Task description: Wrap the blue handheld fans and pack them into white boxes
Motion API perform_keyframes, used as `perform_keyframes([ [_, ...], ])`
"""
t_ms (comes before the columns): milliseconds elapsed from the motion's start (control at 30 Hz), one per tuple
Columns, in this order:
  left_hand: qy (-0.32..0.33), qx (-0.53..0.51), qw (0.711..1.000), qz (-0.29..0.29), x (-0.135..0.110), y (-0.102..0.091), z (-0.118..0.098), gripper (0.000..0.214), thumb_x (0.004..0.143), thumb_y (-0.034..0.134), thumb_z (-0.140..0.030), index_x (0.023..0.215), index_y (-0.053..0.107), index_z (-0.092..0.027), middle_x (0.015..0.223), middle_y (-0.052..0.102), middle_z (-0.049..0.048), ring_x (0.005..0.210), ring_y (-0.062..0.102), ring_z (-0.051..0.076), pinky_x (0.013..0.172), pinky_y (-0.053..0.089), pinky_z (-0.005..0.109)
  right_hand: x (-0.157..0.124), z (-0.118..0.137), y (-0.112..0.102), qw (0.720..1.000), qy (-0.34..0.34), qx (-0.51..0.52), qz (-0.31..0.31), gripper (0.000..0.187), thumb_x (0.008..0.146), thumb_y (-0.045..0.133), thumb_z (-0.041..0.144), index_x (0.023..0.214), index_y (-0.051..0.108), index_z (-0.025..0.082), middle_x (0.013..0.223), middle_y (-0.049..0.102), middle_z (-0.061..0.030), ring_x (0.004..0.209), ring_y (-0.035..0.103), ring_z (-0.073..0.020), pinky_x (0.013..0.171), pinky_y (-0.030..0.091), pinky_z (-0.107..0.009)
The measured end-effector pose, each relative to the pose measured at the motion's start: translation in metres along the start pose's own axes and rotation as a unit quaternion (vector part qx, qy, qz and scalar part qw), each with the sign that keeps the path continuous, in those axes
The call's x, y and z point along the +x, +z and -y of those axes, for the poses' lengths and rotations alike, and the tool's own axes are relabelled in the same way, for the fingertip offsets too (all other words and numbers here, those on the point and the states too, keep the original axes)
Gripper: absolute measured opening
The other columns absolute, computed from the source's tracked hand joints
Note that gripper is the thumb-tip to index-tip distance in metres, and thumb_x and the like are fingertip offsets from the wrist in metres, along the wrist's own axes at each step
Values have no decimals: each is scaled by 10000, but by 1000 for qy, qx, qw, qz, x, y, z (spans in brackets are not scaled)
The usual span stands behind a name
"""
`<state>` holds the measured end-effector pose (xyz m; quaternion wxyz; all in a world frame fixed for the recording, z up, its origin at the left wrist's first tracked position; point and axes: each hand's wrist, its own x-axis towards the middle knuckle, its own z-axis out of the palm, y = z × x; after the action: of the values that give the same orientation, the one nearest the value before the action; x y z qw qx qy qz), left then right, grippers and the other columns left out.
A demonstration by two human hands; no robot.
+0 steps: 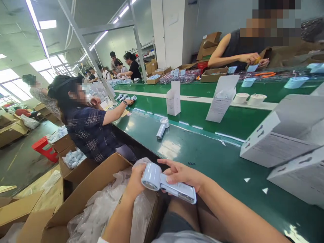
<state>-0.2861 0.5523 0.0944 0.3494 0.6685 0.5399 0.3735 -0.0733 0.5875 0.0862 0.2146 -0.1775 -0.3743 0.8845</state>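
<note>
A light blue handheld fan (151,175) is held above my lap, its round head to the left and its handle angled down to the right. My right hand (183,173) grips the handle with the thumb on top, while its index finger points out past the head. Against the head's left side is my left hand (136,177), closed round it, with most of its fingers hidden behind. Some whitish, translucent film (143,161) shows just above that hand. Another fan in clear wrapping (162,127) lies on the green bench (141,135) ahead.
Below my left arm stands a cardboard box (86,189) of clear plastic bags (103,206). Open white boxes (278,131) stand on the right; smaller ones (173,101) sit on the green belt (192,111). A co-worker in a checked shirt (86,125) sits at left, another person works across.
</note>
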Motion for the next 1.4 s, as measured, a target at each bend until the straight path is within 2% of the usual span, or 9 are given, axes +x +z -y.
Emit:
perform_keyframes([
  [100,5,-17,993,118,-12,-5,-8,88,693,680,-216,749,682,-149,706,626,15,652,528,139,605,405,230,3,-17,1,997,48,29,51,1016,594,829,227,1430,256,158,928,720,-98,730,718,-244,609,556,-314],
  [200,-51,-38,987,145,-25,-10,0,121,710,672,-234,632,666,-141,630,592,3,612,497,123,590,394,226,5,-28,-4,994,59,34,84,689,620,795,243,1241,524,120,898,715,-94,707,713,-221,584,548,-277],
  [433,-136,-156,965,-163,-38,1,21,270,673,711,-412,661,649,-150,547,513,-33,498,389,76,502,323,202,-9,-45,-3,997,24,14,-66,449,648,753,276,1029,548,154,806,692,-55,643,687,-180,571,544,-276],
  [600,-51,-40,987,-147,-40,25,4,239,836,581,-398,793,647,-173,691,588,-3,659,516,128,638,413,232,-16,-56,3,994,8,4,-111,420,596,759,242,948,539,178,900,668,-23,610,682,-179,538,542,-299],
  [800,86,51,990,-95,-49,29,-3,231,860,578,-379,776,671,-185,751,625,45,752,564,169,720,447,274,-32,-45,-5,988,-42,40,-140,524,614,789,283,1051,515,187,908,668,-44,623,688,-189,536,548,-298],
  [1033,-77,-88,975,-191,-29,44,-9,290,843,602,-443,816,655,-159,693,595,-5,651,514,116,642,432,227,-56,-53,-20,996,-29,83,-25,1006,645,806,309,1454,213,236,1075,652,-84,638,686,-183,507,521,-275],
  [1133,-85,-110,981,-136,-26,49,-7,281,802,653,-430,820,683,-151,714,625,3,665,530,118,658,438,231,-58,-59,-24,997,-25,77,15,1130,623,828,350,1490,117,213,983,693,-85,630,689,-196,532,528,-290],
  [1267,-109,-135,984,-43,-27,49,-6,292,791,661,-422,837,710,-137,728,663,27,666,562,136,658,454,256,-50,-61,-19,995,-1,96,14,731,603,831,349,1212,507,109,818,705,-76,617,693,-181,531,531,-241],
  [1400,-63,-59,994,-63,-37,43,-11,255,827,626,-392,827,706,-150,741,670,34,696,582,149,687,463,269,-48,-63,-18,990,12,101,-95,405,639,794,294,939,602,101,719,704,-80,604,687,-176,526,543,-235],
])
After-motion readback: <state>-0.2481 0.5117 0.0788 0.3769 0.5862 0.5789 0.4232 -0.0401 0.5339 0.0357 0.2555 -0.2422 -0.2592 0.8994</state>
